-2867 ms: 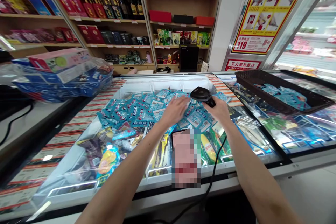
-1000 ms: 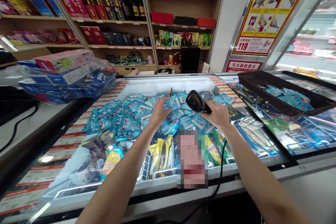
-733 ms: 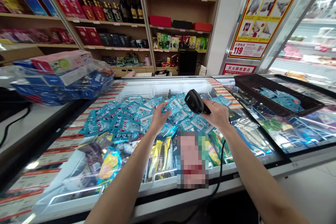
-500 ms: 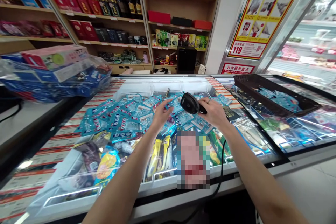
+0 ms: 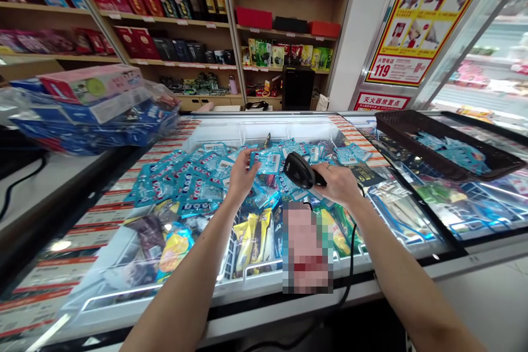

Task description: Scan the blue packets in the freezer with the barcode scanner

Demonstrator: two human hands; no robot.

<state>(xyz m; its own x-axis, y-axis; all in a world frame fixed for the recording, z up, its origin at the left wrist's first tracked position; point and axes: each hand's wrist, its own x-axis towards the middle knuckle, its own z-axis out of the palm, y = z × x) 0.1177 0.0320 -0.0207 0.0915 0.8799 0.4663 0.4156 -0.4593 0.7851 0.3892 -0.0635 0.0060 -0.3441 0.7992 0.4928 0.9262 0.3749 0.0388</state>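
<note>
My left hand [image 5: 242, 172] pinches the left end of a light-blue packet [image 5: 269, 161], which is lifted above the pile. In my right hand [image 5: 340, 182] is a black barcode scanner [image 5: 300, 171], its head pointing left toward that packet. The scanner's black cord [image 5: 352, 256] runs down past my right forearm. Many similar blue packets [image 5: 202, 176] lie spread over the glass lid of a chest freezer [image 5: 264, 308], below and around both hands. Through the glass I see ice-cream packs, among them yellow ones [image 5: 252, 235].
On the left stands a plastic-wrapped stack of boxes [image 5: 94, 104]. A dark brown tray [image 5: 437, 143] with more blue packets rests at the right. A pixelated patch covers something pinkish near the front edge. Stocked shelves [image 5: 173, 22] and a red-yellow poster [image 5: 429, 16] are behind.
The blue packet now shows raised and flat in my left hand, facing the scanner. My left hand has shifted slightly left, and the view has moved a little.
</note>
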